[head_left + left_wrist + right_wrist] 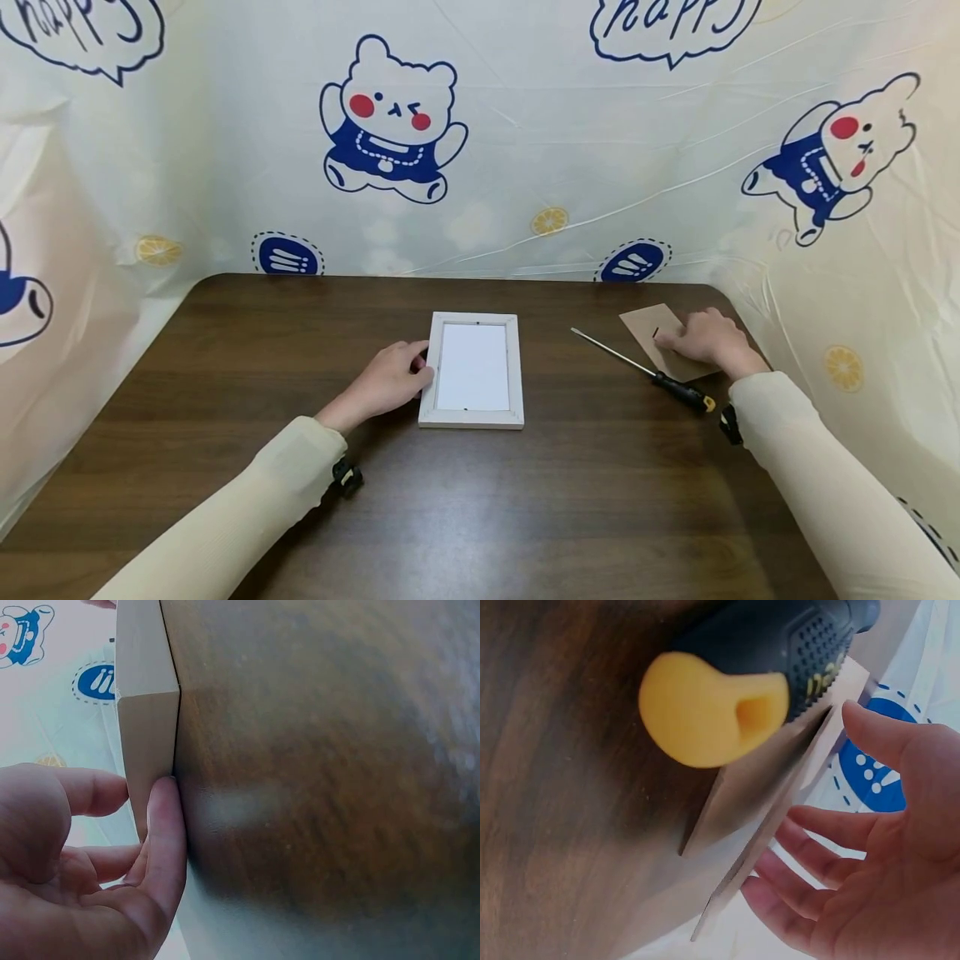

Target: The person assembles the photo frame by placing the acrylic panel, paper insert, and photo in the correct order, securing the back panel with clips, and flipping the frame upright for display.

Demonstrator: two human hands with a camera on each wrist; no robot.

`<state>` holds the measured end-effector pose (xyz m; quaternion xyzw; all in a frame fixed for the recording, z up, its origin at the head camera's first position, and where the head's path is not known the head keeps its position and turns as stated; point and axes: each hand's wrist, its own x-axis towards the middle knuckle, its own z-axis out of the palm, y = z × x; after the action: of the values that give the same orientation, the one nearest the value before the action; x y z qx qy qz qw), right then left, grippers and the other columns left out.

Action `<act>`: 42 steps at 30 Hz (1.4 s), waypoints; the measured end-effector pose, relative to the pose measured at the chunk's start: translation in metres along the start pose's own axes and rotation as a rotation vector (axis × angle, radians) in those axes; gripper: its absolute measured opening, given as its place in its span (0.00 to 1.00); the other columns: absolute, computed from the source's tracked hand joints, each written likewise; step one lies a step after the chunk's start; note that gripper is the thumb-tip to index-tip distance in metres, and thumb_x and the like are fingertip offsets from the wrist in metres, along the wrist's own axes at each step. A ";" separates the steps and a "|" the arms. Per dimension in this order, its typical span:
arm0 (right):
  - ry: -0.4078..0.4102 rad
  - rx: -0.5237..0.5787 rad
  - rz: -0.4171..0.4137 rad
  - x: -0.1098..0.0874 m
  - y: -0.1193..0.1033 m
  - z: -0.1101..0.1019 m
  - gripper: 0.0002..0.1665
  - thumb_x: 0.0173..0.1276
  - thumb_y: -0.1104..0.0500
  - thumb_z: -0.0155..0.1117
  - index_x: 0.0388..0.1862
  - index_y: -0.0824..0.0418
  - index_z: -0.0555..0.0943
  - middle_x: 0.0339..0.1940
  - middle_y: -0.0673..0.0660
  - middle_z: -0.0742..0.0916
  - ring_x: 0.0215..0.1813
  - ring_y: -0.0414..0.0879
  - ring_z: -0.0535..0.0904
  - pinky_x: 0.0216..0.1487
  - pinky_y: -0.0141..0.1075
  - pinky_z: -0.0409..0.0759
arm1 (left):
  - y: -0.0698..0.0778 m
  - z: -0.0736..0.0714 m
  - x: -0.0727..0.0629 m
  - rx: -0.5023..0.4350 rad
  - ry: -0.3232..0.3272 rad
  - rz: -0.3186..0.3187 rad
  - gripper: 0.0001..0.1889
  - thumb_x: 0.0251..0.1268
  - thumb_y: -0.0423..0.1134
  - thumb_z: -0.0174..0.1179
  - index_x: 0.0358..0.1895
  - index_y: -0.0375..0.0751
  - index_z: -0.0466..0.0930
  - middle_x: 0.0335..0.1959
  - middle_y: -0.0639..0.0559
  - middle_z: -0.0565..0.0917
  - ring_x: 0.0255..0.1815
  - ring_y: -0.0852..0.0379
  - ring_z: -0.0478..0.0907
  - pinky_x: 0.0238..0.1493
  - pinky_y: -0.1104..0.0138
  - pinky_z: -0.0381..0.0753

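A white picture frame (513,367) lies on the table with a plain white panel (472,367) inside its border. My left hand (390,379) grips the frame's left side, with fingertips on its outer edge; the left wrist view shows these fingers (165,825) close up. At the right, a brown backing board (647,325) lies under my right hand (708,337). In the right wrist view the fingertips (769,862) touch the board's edge and the thumb is spread apart from them. A screwdriver (678,390) with a black and yellow handle lies beside the board.
The brown wooden table (480,517) carries these things. A patterned curtain (495,167) with printed bears hangs behind it and along both sides. The screwdriver's shaft (611,350) points toward the frame, between it and the backing board.
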<state>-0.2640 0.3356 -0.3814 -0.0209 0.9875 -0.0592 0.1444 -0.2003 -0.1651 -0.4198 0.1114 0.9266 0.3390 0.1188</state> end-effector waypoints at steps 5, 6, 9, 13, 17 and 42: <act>-0.007 0.027 0.015 0.005 0.004 0.003 0.45 0.78 0.35 0.57 0.61 0.80 0.79 0.64 0.84 0.75 0.61 0.74 0.74 0.58 0.68 0.75 | 0.001 0.000 0.000 -0.004 -0.005 -0.004 0.30 0.78 0.37 0.55 0.77 0.27 0.67 0.48 0.39 0.79 0.33 0.55 0.82 0.37 0.64 0.83; -0.004 0.030 0.013 0.006 0.004 0.004 0.45 0.78 0.36 0.58 0.62 0.80 0.79 0.64 0.84 0.75 0.61 0.74 0.74 0.59 0.68 0.75 | 0.001 0.000 0.001 -0.004 -0.004 -0.006 0.30 0.78 0.37 0.55 0.77 0.27 0.67 0.48 0.39 0.79 0.33 0.55 0.82 0.37 0.64 0.82; 0.005 0.035 -0.005 0.010 0.007 0.005 0.46 0.78 0.37 0.59 0.63 0.83 0.77 0.64 0.85 0.76 0.62 0.76 0.75 0.61 0.68 0.74 | 0.001 0.000 0.001 0.002 -0.004 -0.008 0.30 0.78 0.37 0.55 0.78 0.27 0.67 0.48 0.39 0.79 0.33 0.55 0.82 0.37 0.64 0.82; 0.012 0.043 -0.024 0.014 0.010 0.005 0.45 0.79 0.40 0.60 0.62 0.86 0.76 0.64 0.86 0.76 0.65 0.79 0.73 0.66 0.67 0.72 | 0.002 0.000 0.001 0.009 -0.005 -0.009 0.30 0.77 0.37 0.54 0.77 0.27 0.67 0.47 0.39 0.78 0.33 0.55 0.82 0.37 0.64 0.82; 0.006 0.063 -0.009 0.015 0.012 0.004 0.45 0.78 0.41 0.61 0.61 0.87 0.76 0.62 0.86 0.77 0.62 0.77 0.73 0.64 0.66 0.73 | 0.002 0.000 0.001 0.007 -0.003 -0.007 0.30 0.77 0.37 0.54 0.77 0.27 0.67 0.48 0.39 0.78 0.33 0.55 0.82 0.37 0.64 0.82; -0.123 0.438 0.154 0.015 0.027 0.001 0.40 0.69 0.35 0.73 0.46 0.73 0.79 0.40 0.63 0.81 0.43 0.55 0.78 0.42 0.40 0.77 | 0.002 0.000 0.002 0.014 0.009 0.006 0.29 0.77 0.37 0.55 0.77 0.28 0.68 0.46 0.40 0.79 0.32 0.55 0.81 0.37 0.64 0.82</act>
<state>-0.2786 0.3617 -0.3898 0.0829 0.9391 -0.2596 0.2092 -0.2021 -0.1636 -0.4186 0.1133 0.9291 0.3333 0.1132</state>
